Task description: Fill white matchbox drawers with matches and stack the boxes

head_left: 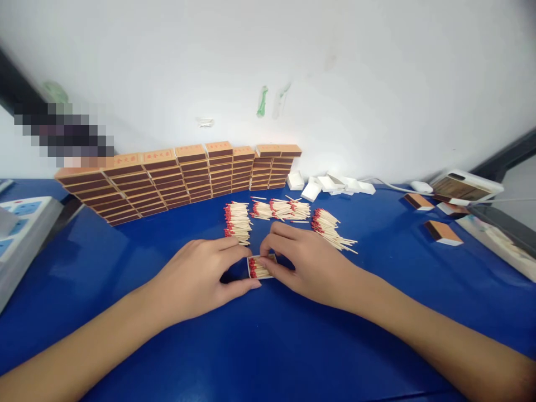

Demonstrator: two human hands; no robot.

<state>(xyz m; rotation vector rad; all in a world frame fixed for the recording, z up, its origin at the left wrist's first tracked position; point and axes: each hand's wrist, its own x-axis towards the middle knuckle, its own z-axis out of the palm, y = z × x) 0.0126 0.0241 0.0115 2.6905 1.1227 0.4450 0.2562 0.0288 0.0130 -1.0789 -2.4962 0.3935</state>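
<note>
Matches (258,271) lie in white tray (249,267) on blue counter (268,346). Left hand (201,276) & right hand (304,262) fingers clamped on tray, hiding its edges. Behind: 3 loose piles (238,222). Boxes (167,176) stacked at wall, count unclear. Approx. 5 empty trays (330,183).

Stacked matchboxes (180,176) form a low wall along the back of the blue bench (268,346). Empty white trays (330,184) lie beside them. Loose sleeves (443,232) lie at the right and a power strip (20,223) at the left.

Blue table (268,346) bears matches (238,223), stacked matchboxes (167,178), white trays (330,184).
</note>
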